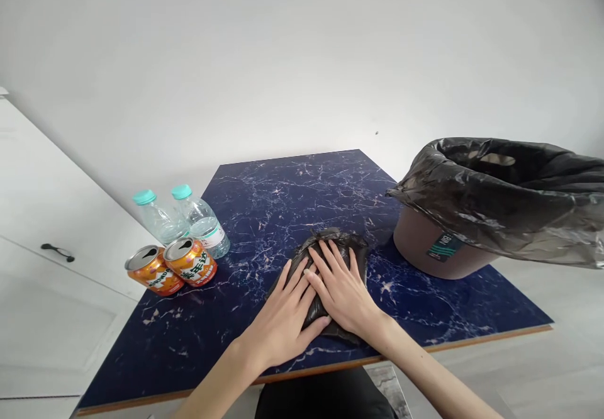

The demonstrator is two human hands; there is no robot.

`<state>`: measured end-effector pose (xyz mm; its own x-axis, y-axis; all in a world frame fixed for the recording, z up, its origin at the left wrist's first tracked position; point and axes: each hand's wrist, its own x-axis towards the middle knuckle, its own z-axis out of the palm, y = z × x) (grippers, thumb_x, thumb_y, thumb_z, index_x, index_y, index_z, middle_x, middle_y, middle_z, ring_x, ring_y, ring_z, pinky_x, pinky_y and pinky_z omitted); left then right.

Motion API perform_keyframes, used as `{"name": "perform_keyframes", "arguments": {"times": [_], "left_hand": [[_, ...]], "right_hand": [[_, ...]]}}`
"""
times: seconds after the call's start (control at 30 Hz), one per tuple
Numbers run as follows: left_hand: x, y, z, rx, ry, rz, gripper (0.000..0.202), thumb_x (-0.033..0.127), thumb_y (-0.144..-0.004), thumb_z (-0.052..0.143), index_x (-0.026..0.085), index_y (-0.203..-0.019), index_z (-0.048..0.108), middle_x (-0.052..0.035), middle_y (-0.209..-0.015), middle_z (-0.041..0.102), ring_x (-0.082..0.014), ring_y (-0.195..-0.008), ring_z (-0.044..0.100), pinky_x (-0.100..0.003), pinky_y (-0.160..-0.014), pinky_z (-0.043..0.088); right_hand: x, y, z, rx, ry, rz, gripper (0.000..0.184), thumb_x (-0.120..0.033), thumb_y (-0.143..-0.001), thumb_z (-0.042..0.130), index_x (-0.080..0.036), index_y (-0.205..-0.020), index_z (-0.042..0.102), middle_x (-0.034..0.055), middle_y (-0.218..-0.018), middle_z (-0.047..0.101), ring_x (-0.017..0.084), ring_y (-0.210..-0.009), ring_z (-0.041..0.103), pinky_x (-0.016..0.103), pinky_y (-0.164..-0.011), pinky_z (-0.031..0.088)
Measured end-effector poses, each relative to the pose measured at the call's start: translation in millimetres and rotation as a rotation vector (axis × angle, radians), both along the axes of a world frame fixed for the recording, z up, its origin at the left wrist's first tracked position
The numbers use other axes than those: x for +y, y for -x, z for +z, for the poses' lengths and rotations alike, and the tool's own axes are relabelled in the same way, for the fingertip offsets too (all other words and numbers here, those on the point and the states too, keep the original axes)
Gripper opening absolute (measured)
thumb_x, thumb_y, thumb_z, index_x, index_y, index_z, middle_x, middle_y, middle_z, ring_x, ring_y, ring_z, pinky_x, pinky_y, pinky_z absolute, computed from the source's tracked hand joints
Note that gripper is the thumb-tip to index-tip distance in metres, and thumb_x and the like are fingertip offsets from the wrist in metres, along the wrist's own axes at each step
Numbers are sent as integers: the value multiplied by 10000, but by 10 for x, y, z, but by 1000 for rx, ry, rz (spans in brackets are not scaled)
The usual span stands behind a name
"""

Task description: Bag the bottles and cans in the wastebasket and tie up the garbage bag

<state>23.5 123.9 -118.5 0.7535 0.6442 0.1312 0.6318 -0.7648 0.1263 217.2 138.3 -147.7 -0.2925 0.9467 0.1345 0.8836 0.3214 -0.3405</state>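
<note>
A folded black plastic bag [356, 262] lies near the front edge of the blue marbled table [287, 199]. My left hand [290, 318] rests flat on its left part, fingers stretched out. On its right part my right hand [346, 293] lies flat too, its thumb crossing over the left fingers. Both palms hide much of the bag. To the right stands a brownish trash bin [415, 243], lined with a black trash bag [476, 211] that hangs over its rim.
Two orange soda cans, one in front [193, 265] and one beside it [155, 271], stand at the table's left. Behind them are two clear bottles with turquoise caps, a right one [202, 221] and a left one [160, 217]. A white cabinet door [56, 306] is at far left.
</note>
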Motion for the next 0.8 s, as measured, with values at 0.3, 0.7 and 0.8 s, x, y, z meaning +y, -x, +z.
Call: {"name": "perform_keyframes", "arguments": {"times": [0.3, 0.7, 0.8], "left_hand": [[14, 10, -50, -26, 0, 37, 673, 502, -1143, 481, 205, -1724, 315, -133, -1795, 314, -353, -1690, 176, -660, -1361, 263], [-259, 316, 30, 11, -66, 27, 718, 441, -1152, 501, 253, -1770, 187, -66, -1810, 286, -348, -1676, 260, -599, -1322, 388], [-355, 436, 8, 13, -63, 42, 738, 415, -1157, 495, 273, -1779, 124, -41, -1814, 271, -337, -1675, 266, -564, -1306, 424]], "right_hand": [[88, -25, -55, -49, -63, 55, 667, -553, -1171, 154, -250, -1756, 261, 55, -1819, 229, 310, -1695, 198, 667, -1351, 173], [351, -321, -17, -73, -57, 257, 664, -576, -1175, 218, -236, -1725, 368, 78, -1795, 321, 305, -1681, 248, 649, -1356, 197], [380, -394, 54, -105, -145, 300, 623, -541, -1169, 349, -213, -1692, 436, 85, -1770, 382, 365, -1671, 262, 718, -1342, 158]]}}
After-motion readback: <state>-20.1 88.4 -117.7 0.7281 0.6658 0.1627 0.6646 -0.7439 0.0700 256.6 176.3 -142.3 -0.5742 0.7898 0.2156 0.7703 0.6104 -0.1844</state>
